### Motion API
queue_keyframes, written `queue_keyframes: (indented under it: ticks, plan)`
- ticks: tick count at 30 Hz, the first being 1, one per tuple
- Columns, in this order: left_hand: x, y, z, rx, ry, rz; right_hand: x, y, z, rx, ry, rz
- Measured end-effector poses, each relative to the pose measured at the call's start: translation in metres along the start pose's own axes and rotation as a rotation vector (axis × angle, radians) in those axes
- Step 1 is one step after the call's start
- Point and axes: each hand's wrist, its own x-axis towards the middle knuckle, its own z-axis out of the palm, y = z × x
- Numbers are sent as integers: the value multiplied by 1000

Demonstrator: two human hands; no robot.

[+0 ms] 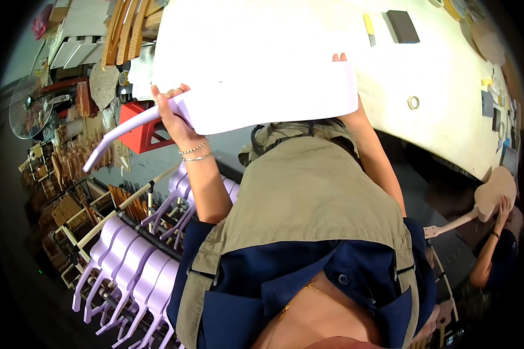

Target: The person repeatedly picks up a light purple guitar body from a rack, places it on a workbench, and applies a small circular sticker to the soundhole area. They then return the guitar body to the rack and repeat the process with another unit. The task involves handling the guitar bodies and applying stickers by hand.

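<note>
A lavender ukulele point(273, 96) is held sideways in front of my apron, at the near edge of the white table. Its neck slants down to the left. My left hand point(174, 116) is closed around the neck where it joins the body, with bracelets on the wrist. At the wide right end of the body, my right hand point(339, 57) grips it. Only fingertips show over the far edge, and the wrist shows below; the body hides the rest.
On the white table point(402, 75) lie a dark block point(403, 27), a yellow-handled blade point(369, 29) and a tape roll point(413, 102). A red stool point(142, 131) stands left. Lavender ukuleles hang on a rack point(131, 262). At right, another person's hand point(502, 212) holds an unpainted ukulele point(495, 192).
</note>
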Motion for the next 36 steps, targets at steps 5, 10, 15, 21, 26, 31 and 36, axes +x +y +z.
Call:
queue_keyframes:
  ticks: [5, 10, 15, 21, 26, 31, 36]
  plan:
    - [-12, 5, 38, 212, -51, 163, -7, -5, 2, 309, 44, 54]
    - [-22, 7, 65, 353, -29, 203, -6, -22, -8, 95, 127, 21]
    - [-35, 2, 87, 447, -145, 240, -6, -58, -19, -263, 163, 86]
    - [-48, -8, 119, 433, -594, 283, -3, -74, -23, -731, 209, -58]
    - [-55, -21, 144, 356, -829, 191, 0, -85, -22, -874, 167, -81]
    - [-61, -32, 168, 332, -925, 188, 2, -107, -18, -375, 168, -43]
    - [-65, -40, 185, 367, -954, 152, 4, -117, -17, 43, 281, -106]
